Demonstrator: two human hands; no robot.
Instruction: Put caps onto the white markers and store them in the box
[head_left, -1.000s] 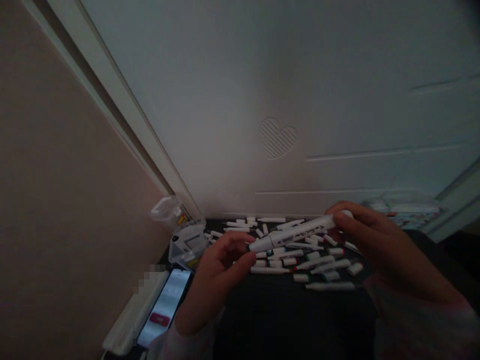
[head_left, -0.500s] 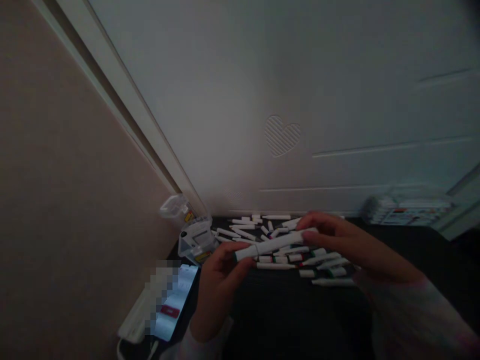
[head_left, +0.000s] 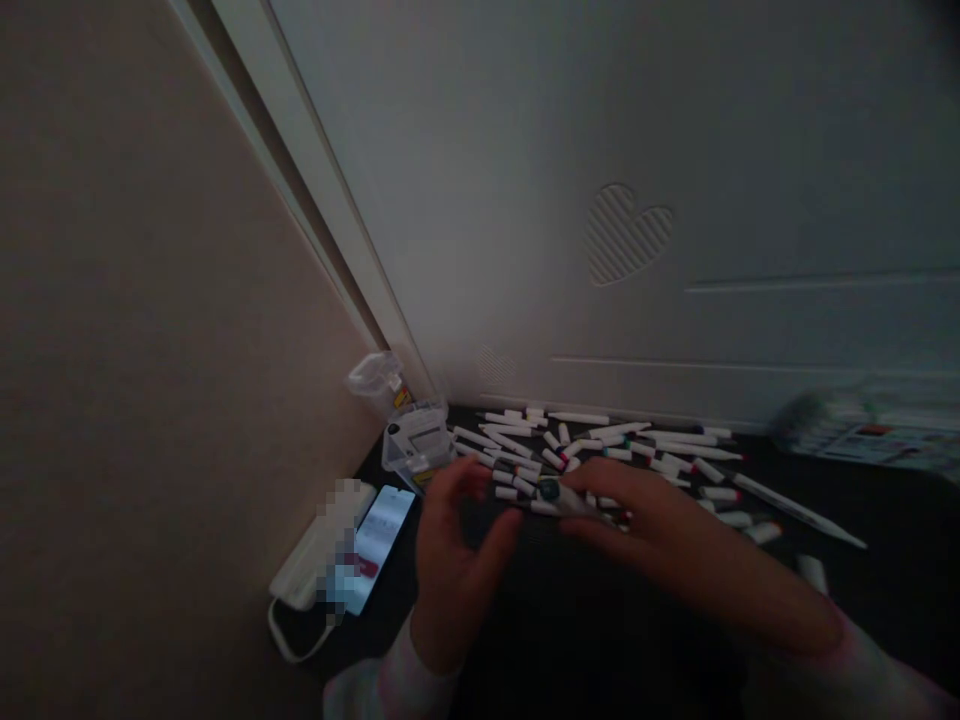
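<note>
My right hand (head_left: 637, 525) grips a white marker (head_left: 574, 500) with a dark teal end that points toward my left hand. My left hand (head_left: 461, 550) is empty, its thumb and fingers apart, a short way left of that marker. Beyond both hands, many white markers and loose caps (head_left: 525, 487) lie scattered over the dark tabletop (head_left: 585, 620). Several uncapped markers, such as a long white one (head_left: 795, 510) at the right, lie among the caps. Part of the pile is hidden behind my right hand.
A lit phone (head_left: 382, 545) lies beside a white power strip (head_left: 300, 570) with a cable at the left. Clear plastic containers (head_left: 416, 440) stand in the back left corner. A blurred stack of packed markers (head_left: 877, 440) stands at the back right, against the white door (head_left: 487, 200).
My left hand has let go of the marker's teal end. My right hand has turned the marker and moved it lower. The view has shifted, so the background sits further right.
</note>
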